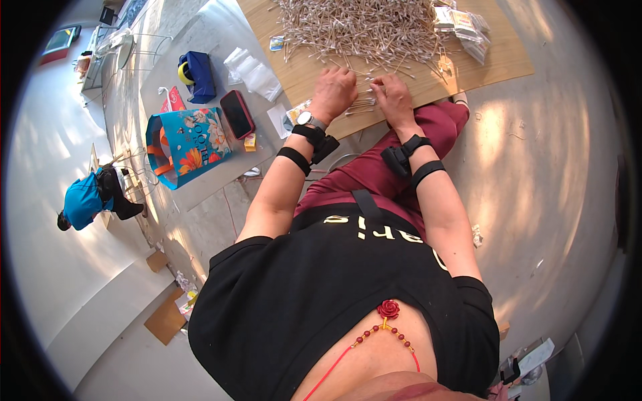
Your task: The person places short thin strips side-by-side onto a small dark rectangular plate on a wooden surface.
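Observation:
A big heap of thin cotton swabs (361,30) lies on a light wooden board (501,60) on the floor. My left hand (332,90) rests palm down at the near edge of the heap, fingers curled over some swabs. My right hand (393,97) sits beside it, fingers bent on a small bunch of swabs (361,105) lying between both hands. What the fingers grip is hidden under the hands. Both wrists wear black straps, the left also a watch.
Small clear packets (465,27) are stacked at the board's far right. A grey mat (200,180) to the left holds a flowered blue bag (190,140), a dark phone (237,113), a blue pouch (198,75) and plastic bags (254,70). A person in blue (90,200) crouches at far left.

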A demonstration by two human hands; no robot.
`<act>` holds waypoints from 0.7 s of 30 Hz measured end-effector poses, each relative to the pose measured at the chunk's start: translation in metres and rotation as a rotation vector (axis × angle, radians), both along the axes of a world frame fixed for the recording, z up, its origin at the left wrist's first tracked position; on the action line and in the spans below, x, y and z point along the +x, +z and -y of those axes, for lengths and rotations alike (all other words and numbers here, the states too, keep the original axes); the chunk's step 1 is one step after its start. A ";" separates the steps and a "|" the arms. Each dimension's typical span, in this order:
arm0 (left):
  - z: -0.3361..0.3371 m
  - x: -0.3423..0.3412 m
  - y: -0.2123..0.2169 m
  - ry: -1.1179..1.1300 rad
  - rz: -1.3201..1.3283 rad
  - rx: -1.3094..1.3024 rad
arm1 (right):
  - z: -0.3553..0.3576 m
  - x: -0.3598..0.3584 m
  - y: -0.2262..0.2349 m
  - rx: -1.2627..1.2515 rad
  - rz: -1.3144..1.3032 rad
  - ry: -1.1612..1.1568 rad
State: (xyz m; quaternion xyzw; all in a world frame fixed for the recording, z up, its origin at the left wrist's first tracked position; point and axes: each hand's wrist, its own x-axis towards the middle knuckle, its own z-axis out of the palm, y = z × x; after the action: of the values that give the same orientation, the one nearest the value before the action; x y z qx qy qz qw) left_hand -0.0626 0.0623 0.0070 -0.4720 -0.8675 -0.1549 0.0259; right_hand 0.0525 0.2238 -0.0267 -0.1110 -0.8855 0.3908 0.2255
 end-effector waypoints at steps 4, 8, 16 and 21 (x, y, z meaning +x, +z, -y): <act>0.001 0.000 -0.001 -0.009 0.043 -0.003 | 0.000 -0.001 0.002 -0.058 -0.041 -0.049; 0.002 -0.003 0.000 0.077 0.175 0.029 | -0.002 -0.001 0.001 -0.061 -0.029 -0.084; 0.005 -0.005 0.001 0.060 0.261 -0.066 | -0.003 -0.001 0.001 -0.048 -0.047 -0.088; -0.007 -0.015 -0.002 0.092 0.101 0.189 | -0.002 -0.002 0.001 -0.057 -0.042 -0.093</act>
State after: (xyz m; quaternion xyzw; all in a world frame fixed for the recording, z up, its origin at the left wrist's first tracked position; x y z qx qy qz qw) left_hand -0.0772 0.0696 0.0048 -0.4187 -0.8699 -0.2584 0.0335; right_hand 0.0503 0.2261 -0.0256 -0.1501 -0.8631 0.4070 0.2587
